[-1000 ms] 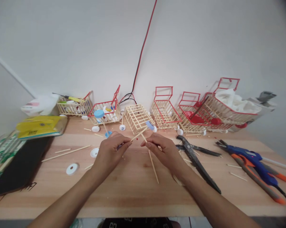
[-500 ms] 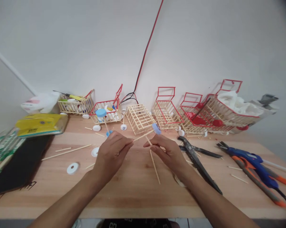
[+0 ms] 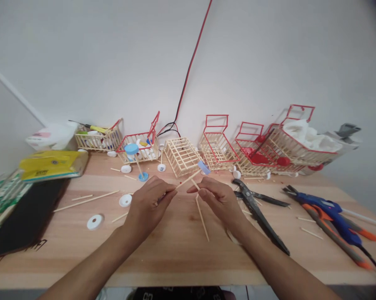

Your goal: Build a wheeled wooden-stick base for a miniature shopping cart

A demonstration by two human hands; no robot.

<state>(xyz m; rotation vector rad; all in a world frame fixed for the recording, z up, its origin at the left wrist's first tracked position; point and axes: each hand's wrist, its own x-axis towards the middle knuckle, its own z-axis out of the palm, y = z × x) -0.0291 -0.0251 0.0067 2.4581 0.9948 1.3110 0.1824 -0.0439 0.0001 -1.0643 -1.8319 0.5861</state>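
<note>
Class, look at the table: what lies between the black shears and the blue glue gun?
Head view: bare wood between the black shears and the blue glue gun, apart from loose stick offcuts.

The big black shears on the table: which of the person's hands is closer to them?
Right. The right hand sits just beside the black shears, nearly at their handles; the left hand is farther off, on the right hand's other side.

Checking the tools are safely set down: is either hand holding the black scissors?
No: the black scissors lie on the table, beside the right hand, untouched.
</note>
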